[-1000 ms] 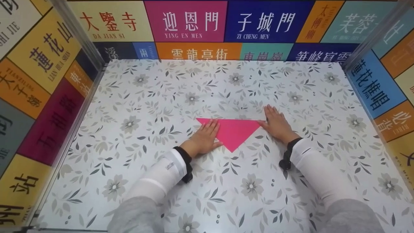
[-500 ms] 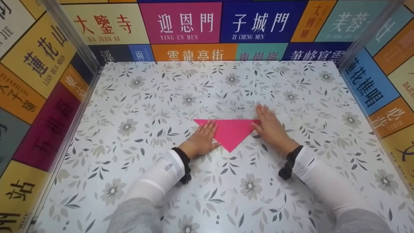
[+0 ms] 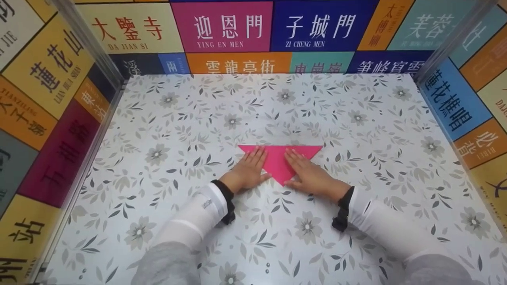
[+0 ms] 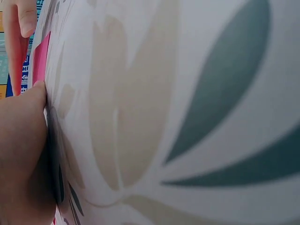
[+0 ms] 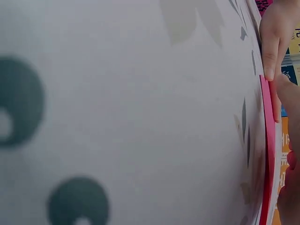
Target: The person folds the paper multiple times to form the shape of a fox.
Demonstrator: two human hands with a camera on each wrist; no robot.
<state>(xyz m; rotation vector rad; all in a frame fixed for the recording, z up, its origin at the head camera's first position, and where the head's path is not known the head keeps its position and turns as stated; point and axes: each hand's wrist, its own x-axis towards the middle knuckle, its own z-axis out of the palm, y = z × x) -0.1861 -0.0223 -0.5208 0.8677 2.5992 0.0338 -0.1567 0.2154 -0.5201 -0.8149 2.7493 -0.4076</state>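
Note:
A pink sheet of paper (image 3: pixel 274 161), folded into a triangle, lies flat with its long edge at the back and its point toward the person. My left hand (image 3: pixel 250 168) rests on its left side, fingers straight, thumb near the front point. On the right half lies my right hand (image 3: pixel 311 174), fingers extended over the paper and thumb beside the front point. In the left wrist view a strip of the pink paper (image 4: pixel 41 58) shows past the thumb. From the right wrist, the paper's edge (image 5: pixel 268 136) runs beneath both hands.
The table (image 3: pixel 178 118) has a white cover printed with grey flowers and leaves. Panels with coloured blocks and Chinese lettering stand along the back (image 3: pixel 222 27), left (image 3: pixel 59 158) and right (image 3: pixel 451 103).
My right hand has moved left and toward the person, from the triangle's right corner onto its right half, uncovering that corner. The left hand stays in place on the paper.

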